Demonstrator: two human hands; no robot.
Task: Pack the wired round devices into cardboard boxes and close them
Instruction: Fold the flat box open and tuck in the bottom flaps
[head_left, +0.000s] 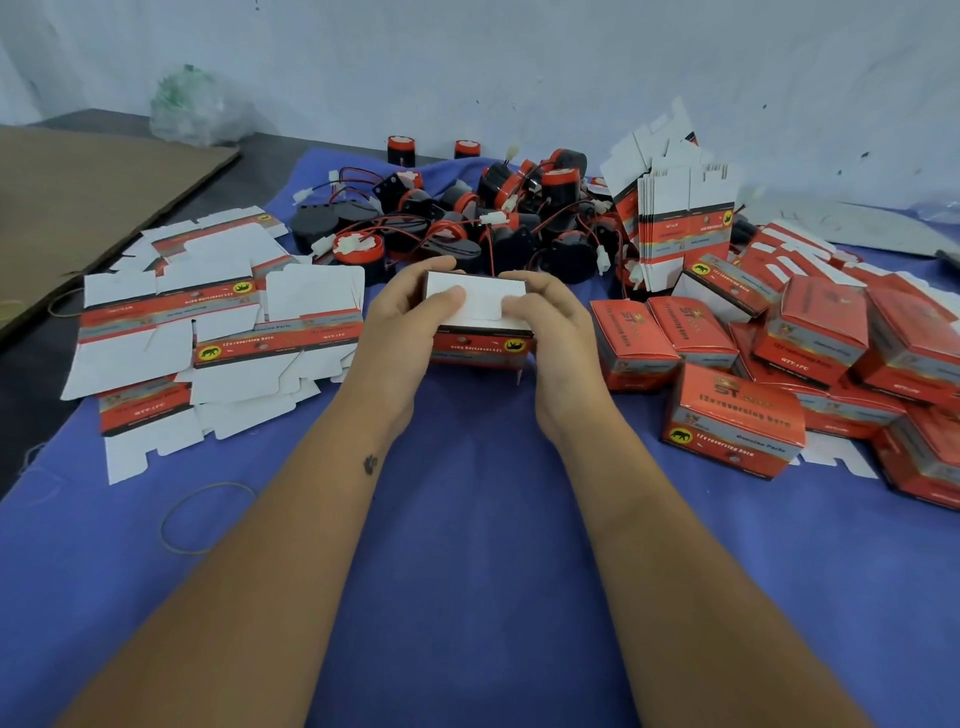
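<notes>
Table (31, 364) w/ blue cloth (467, 571): flat boxes (208, 322) at left edge, round devices (467, 218) at far edge, shut boxes (779, 364) right, rubber band (208, 517) near left.

A pale, scuffed wall (519, 62) with dark specks stands behind. A blue cloth (493, 519) covers the dark tabletop (270, 156). At far left lies a brown cardboard sheet (93, 202), with a crumpled clear plastic bag (192, 109) against the wall. Light is soft, even.
</notes>
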